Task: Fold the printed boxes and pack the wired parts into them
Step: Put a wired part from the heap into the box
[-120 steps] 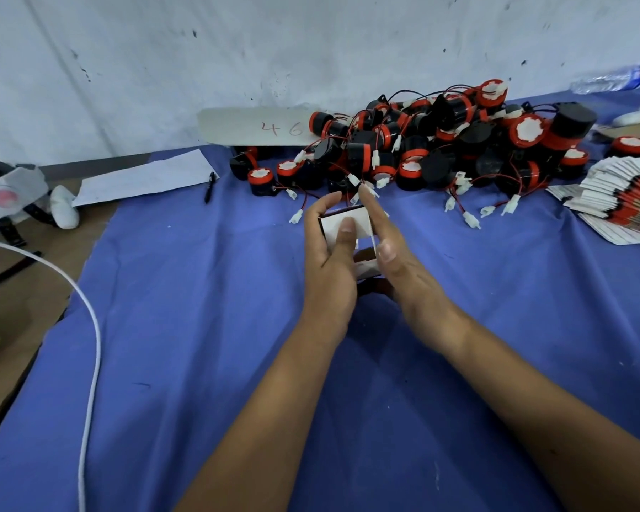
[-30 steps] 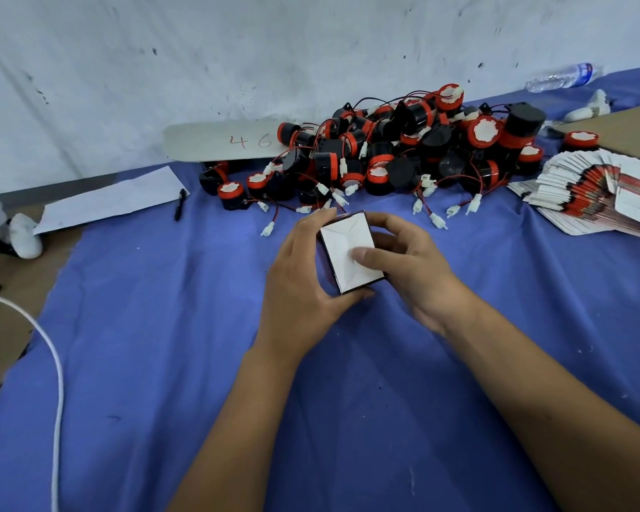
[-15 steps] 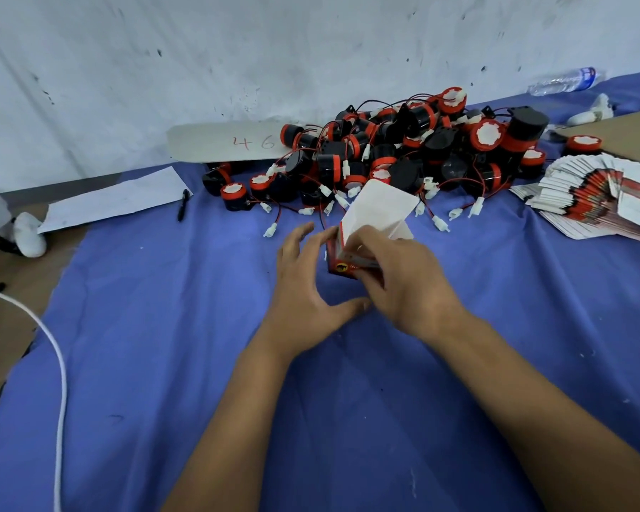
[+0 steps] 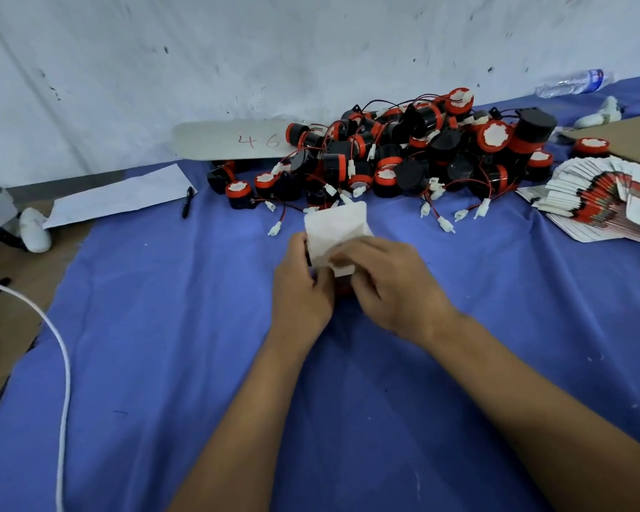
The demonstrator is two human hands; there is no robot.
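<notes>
— Where is the box [image 4: 335,230]?
— Mid-bench, clasped between the left hand [image 4: 303,286] and right hand [image 4: 388,286], both grips curled round it.
— Counts?
— One box; a heap of wired parts [image 4: 403,157] far behind; flat boxes [image 4: 603,205] stacked right, too many to count.

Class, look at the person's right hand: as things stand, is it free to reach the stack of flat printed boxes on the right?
Probably not yet. The right hand grips the half-folded box together with the left hand. The blue cloth between it and the stack of flat boxes lies bare, so only that grip holds it back.
</notes>
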